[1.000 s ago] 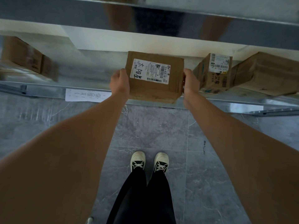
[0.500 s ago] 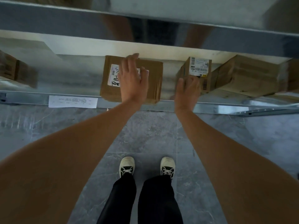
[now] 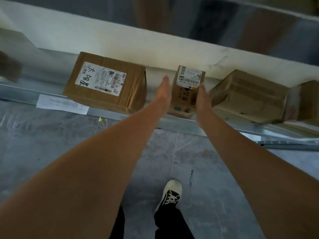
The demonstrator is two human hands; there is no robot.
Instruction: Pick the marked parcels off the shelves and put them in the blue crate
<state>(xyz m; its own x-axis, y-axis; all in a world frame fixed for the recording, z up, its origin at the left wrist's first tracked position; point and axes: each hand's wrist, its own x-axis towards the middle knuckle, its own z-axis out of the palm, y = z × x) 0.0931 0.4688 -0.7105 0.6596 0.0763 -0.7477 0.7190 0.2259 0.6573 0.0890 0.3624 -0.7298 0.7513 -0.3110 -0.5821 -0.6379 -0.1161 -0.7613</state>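
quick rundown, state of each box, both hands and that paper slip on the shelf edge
large labelled box: resting on the shelf, front corner over the edge, untouched
small labelled box: on the shelf, standing between both hands
plain box: lying on the shelf, untouched
left hand: open, fingers straight, beside the small box
right hand: open, fingers straight, at the small box's other side
paper slip: flat on the shelf rail

Small brown parcel [image 3: 187, 90] stands upright at twelve o'clock on the shelf [image 3: 51, 87], white label on top.
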